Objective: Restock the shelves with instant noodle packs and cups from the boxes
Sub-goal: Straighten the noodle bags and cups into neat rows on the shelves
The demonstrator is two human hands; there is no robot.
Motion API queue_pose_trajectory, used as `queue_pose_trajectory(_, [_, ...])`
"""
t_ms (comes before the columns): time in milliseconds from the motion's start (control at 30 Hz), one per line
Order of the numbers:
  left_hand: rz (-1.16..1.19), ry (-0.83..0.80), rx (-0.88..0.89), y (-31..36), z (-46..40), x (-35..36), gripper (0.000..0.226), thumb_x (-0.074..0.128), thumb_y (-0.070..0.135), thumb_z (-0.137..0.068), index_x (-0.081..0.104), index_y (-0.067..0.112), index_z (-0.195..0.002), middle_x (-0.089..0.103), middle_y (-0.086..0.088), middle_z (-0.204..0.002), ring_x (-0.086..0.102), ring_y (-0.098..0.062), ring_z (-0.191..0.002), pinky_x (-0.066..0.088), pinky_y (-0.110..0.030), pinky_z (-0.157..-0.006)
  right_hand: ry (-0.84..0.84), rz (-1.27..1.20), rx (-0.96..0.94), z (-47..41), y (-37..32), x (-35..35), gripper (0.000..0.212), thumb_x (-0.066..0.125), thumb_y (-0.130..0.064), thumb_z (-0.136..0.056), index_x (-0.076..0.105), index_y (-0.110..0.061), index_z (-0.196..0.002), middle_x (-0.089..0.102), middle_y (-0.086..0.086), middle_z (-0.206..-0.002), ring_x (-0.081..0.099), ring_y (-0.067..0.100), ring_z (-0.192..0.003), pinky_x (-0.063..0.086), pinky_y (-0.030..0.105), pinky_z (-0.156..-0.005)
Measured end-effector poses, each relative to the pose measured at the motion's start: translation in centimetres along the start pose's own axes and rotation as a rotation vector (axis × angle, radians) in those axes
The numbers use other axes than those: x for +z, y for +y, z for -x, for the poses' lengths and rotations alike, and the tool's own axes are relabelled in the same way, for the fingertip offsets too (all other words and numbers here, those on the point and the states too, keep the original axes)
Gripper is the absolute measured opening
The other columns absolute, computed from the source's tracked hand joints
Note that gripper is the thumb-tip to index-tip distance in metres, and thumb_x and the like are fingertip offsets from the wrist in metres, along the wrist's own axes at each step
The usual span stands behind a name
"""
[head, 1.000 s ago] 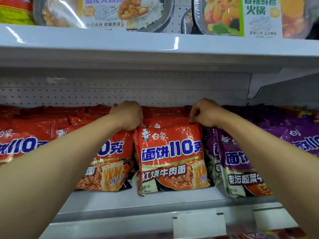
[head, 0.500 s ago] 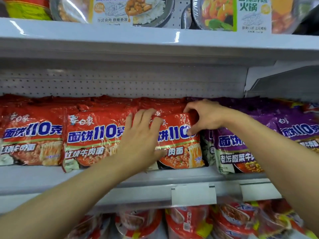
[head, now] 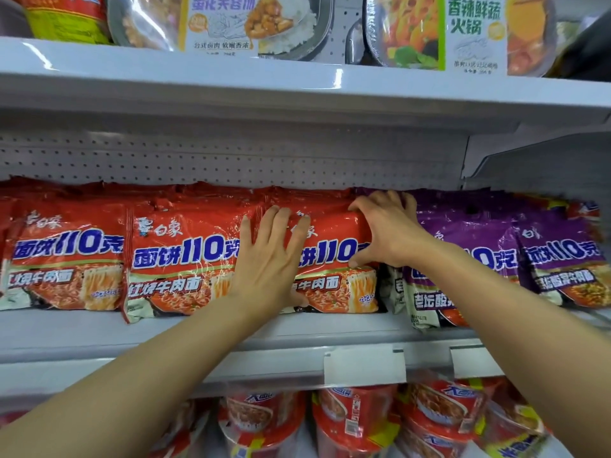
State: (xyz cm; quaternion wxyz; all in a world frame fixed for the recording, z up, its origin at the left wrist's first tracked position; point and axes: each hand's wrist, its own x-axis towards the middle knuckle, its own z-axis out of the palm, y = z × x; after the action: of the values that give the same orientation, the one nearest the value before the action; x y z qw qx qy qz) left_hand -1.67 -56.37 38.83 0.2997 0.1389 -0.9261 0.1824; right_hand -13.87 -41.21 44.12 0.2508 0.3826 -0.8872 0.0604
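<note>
Red noodle packs fill the left and middle of the middle shelf (head: 165, 335). The rightmost red pack (head: 334, 256) stands upright beside the purple packs (head: 469, 259). My left hand (head: 269, 259) lies flat on the front of that pack, fingers straight and spread. My right hand (head: 383, 229) grips its upper right edge, thumb on the front and fingers over the top between red and purple packs. Two more red packs (head: 178, 256) stand in a row to the left.
The shelf above carries ready-meal trays (head: 251, 21). Below, red noodle cups (head: 357, 421) stand in a row. White price-tag holders (head: 363, 365) hang on the shelf's front rail. A grey slanted panel (head: 542, 163) closes the right end.
The view has dropped, showing the cups below. My left hand went from gripping the pack's top to lying flat on its front. The pack now stands aligned with its row.
</note>
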Motion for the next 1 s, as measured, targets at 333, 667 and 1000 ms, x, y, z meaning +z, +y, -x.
queue_pose_trajectory(333, [0.073,-0.036,0.004,0.3,1.8,1.2,0.115,0.062,0.07,-0.072,-0.013,0.027,-0.149,-0.024,-0.015,-0.155,-0.016,-0.035,-0.145,-0.011,-0.052,-0.111,-0.168,0.118,-0.041,0.9,0.6,-0.2,0.125,0.083,-0.059,-0.052,0.014,-0.02,-0.148,0.018,0.005,-0.155,0.007,0.026,-0.145,-0.011,0.053,-0.114])
queue_pose_trajectory(667, [0.035,-0.05,-0.07,0.8,1.6,1.2,0.116,0.06,0.071,-0.073,-0.018,0.028,-0.148,-0.028,-0.013,-0.154,-0.011,-0.034,-0.146,-0.008,-0.053,-0.114,-0.184,0.122,-0.131,-0.4,1.2,-0.4,0.126,0.083,-0.062,-0.049,0.016,-0.018,-0.147,0.009,0.003,-0.159,0.001,0.021,-0.147,-0.012,0.052,-0.115])
queue_pose_trajectory(1000, [0.21,-0.019,-0.144,-0.6,0.2,0.3,0.118,0.053,0.082,-0.065,-0.007,0.027,-0.15,-0.014,0.0,-0.159,-0.011,-0.023,-0.147,-0.011,-0.049,-0.114,-0.181,-0.278,-0.011,-3.4,2.5,-1.6,0.051,0.028,-0.051,-0.099,0.061,-0.015,-0.113,0.058,-0.001,-0.125,0.049,0.023,-0.123,0.015,0.048,-0.116])
